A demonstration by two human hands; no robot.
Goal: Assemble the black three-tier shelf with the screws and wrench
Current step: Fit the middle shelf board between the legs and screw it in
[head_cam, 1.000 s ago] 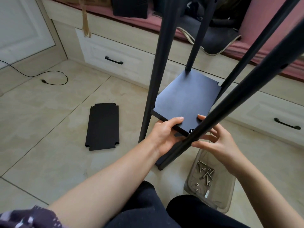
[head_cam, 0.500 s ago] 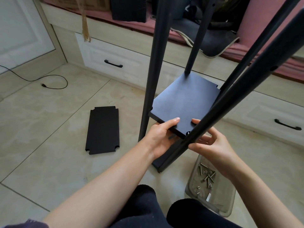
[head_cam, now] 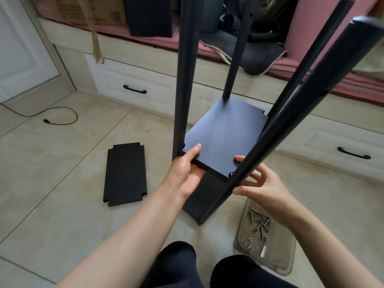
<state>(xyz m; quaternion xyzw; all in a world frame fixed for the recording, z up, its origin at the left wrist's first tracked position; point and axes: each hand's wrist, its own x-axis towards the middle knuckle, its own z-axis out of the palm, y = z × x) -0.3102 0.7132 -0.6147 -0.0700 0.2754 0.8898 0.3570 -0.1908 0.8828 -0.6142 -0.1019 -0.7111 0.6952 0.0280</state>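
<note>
Several black legs, such as the near right leg (head_cam: 276, 138), rise from a bottom board (head_cam: 199, 199) on the floor. Between the legs sits a black shelf board (head_cam: 224, 140), raised above the bottom board. My left hand (head_cam: 185, 173) grips its near left edge, thumb on top and fingers underneath. My right hand (head_cam: 261, 183) holds the near right corner behind the near right leg, thumb on the board, fingers spread below. A third black board (head_cam: 125, 173) lies flat on the tiles to the left. Screws (head_cam: 258, 224) lie in a clear plastic tray (head_cam: 268, 260).
White drawers with black handles (head_cam: 135, 89) run along a bench behind the shelf, with a pink cushion, a cardboard box (head_cam: 91, 11) and dark clothes on top. A black cable (head_cam: 60, 119) lies on the tiles at left. My knees (head_cam: 176, 265) are at the bottom.
The shelf board has risen a little between the legs with both hands on it. The view has tilted down slightly.
</note>
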